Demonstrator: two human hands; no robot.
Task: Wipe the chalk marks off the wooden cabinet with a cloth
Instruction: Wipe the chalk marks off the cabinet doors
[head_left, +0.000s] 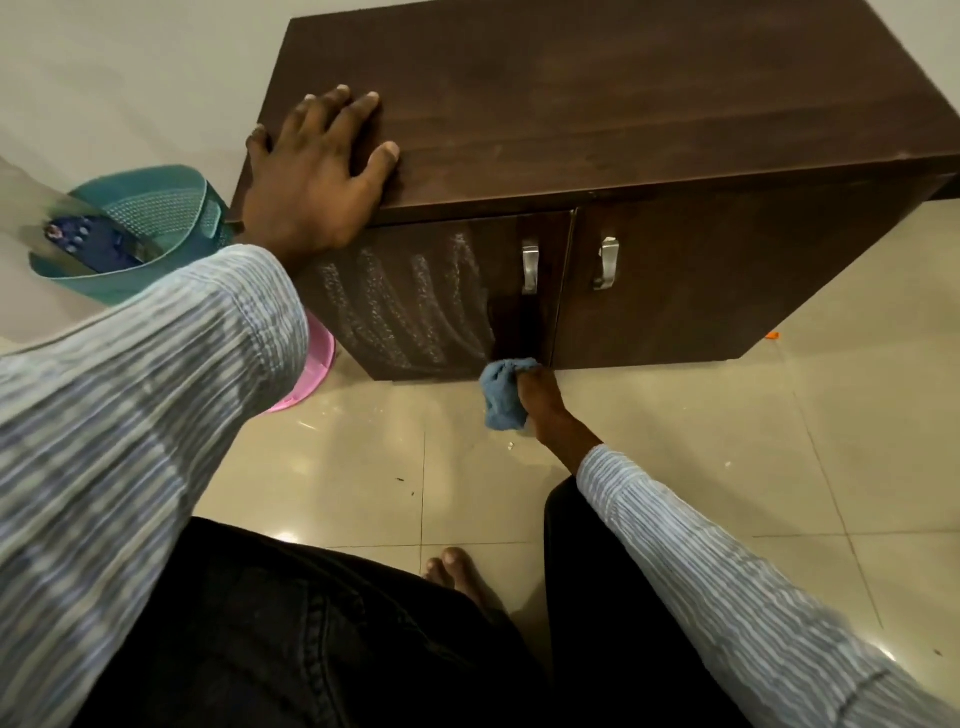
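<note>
Here, dark wooden cabinet (597, 104) on tiled floor (675, 467), chalk marks (405, 306) across its left door; right hand (537, 397) grips blue cloth (501, 395) at the door's bottom edge, left hand (317, 171) flat on top, fingers spread.

Dark brown cabinet (571, 104), white chalk marks (405, 306), blue cloth (501, 395), teal basket (150, 208).

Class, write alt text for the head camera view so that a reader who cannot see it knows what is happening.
A person's right hand holds a blue cloth at the bottom of a dark wooden cabinet, beside white chalk marks covering its left door. The left hand rests flat on the cabinet top; a teal basket stands to the left.
</note>
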